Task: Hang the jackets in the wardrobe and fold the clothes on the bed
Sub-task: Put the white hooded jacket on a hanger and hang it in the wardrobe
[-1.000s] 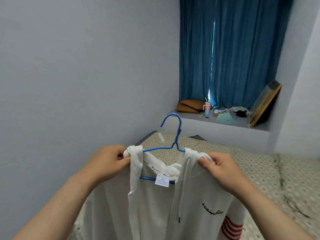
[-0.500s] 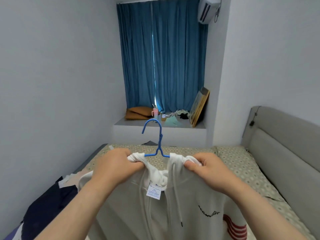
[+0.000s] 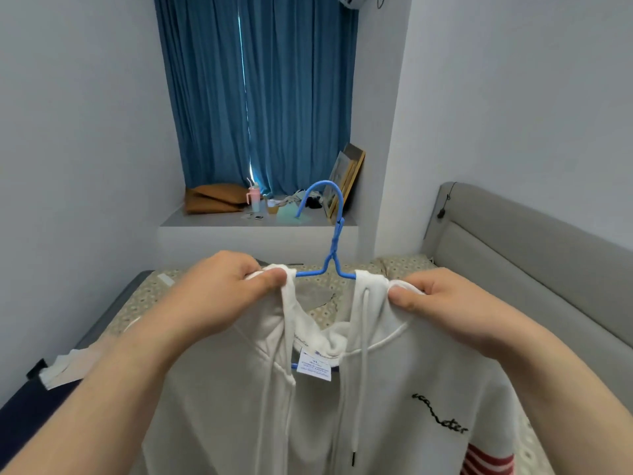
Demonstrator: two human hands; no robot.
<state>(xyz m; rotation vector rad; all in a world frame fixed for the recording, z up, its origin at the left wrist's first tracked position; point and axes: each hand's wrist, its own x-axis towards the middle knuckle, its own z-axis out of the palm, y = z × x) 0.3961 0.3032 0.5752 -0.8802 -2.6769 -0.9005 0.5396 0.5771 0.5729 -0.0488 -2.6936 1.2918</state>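
Both hands hold a white hooded jacket (image 3: 394, 389) up in front of the person, above the bed (image 3: 400, 265). The left hand (image 3: 219, 296) pinches the bunched fabric at one end of the neckline between thumb and curled fingers, and the right hand (image 3: 445, 306) grips the other end the same way. The jacket sits on a blue hanger (image 3: 334, 241). The hook rises upright between the two hands, the sloping arms disappear into the fabric on each side, and a short piece of the lower bar shows inside the neck behind the white label (image 3: 315, 368). Two drawstrings hang down the open front, black script runs across the chest, and red stripes mark the sleeve at the lower right. On the bed, below the left forearm, lies a dark navy garment (image 3: 30, 416) with a pale piece of cloth on top of it. A grey padded headboard (image 3: 531, 255) stands along the right side. Beyond the bed, a window ledge (image 3: 191, 223) below blue curtains (image 3: 260, 97) carries a brown cushion (image 3: 212, 198), a pink tumbler (image 3: 254, 198) with a straw in it, a small cup (image 3: 273, 208) whose contents cannot be made out, loose papers and a picture frame (image 3: 346, 181) leaning against the wall.
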